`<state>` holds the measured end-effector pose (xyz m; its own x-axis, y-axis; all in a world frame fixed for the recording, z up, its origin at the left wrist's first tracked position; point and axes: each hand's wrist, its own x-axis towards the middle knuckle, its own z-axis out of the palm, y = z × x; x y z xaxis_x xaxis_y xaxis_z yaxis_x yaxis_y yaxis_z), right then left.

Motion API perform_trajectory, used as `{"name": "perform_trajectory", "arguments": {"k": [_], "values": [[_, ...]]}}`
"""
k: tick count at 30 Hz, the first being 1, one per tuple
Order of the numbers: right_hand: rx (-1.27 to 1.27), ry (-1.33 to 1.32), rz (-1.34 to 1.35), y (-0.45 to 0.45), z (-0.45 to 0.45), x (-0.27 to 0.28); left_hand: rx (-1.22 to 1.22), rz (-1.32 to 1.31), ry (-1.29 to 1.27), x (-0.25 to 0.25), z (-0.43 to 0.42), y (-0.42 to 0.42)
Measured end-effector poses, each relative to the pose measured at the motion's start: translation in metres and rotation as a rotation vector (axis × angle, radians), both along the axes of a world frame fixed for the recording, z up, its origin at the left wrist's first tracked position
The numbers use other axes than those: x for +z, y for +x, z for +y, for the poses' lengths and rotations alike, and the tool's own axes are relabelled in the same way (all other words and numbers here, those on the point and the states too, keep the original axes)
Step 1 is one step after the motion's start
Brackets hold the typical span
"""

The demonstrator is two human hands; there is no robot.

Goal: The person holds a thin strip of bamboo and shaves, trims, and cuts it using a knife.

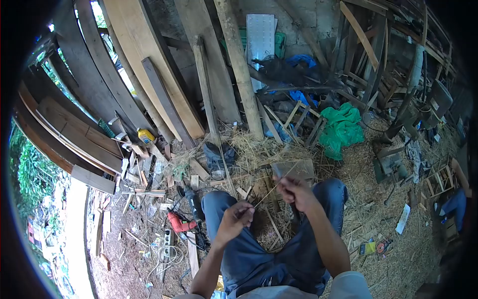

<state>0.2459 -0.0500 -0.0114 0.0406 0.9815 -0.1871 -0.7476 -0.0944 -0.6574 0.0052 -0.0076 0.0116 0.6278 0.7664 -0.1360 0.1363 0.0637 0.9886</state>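
Note:
In front of my knees, my left hand (238, 218) is closed in a pinch at the lower end of a thin pale strip (265, 197), which looks like split bamboo or straw. The strip slants up and right to my right hand (296, 192), whose fingers are curled closed around its upper part. Something dark shows just under the right hand, too hidden to name. Beyond the hands, between my knees, lies a flat grey-brown block (295, 169) with a wooden piece below it. Loose straw-like strips (273, 224) lie on the ground between my legs.
To my left are a red power tool (180, 223), an angle grinder (192, 200) and a power strip (168, 245) with coiled cable. Boards (149, 70) and a pole (240, 70) lean ahead. A green plastic sheet (340, 130) and scrap wood lie right; shavings cover the floor.

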Motion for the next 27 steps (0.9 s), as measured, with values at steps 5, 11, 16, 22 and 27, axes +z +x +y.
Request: {"name": "perform_trajectory", "arguments": {"k": [5, 11, 16, 22, 27], "values": [[0.298, 0.029, -0.33, -0.03, 0.0, -0.005, 0.089, -0.055, -0.029, 0.003, -0.008, 0.024], [0.229, -0.136, -0.351, 0.005, 0.001, 0.004, 0.033, -0.073, -0.093, -0.006, -0.014, 0.01], [0.186, -0.093, -0.364, 0.01, 0.002, 0.003, 0.033, -0.111, -0.214, -0.009, -0.013, 0.004], [0.373, 0.009, -0.372, -0.029, -0.003, 0.01, 0.007, -0.172, -0.322, -0.002, -0.017, 0.019], [0.414, -0.052, -0.423, -0.012, -0.004, 0.014, -0.027, -0.188, -0.398, -0.004, -0.017, 0.015]]}}
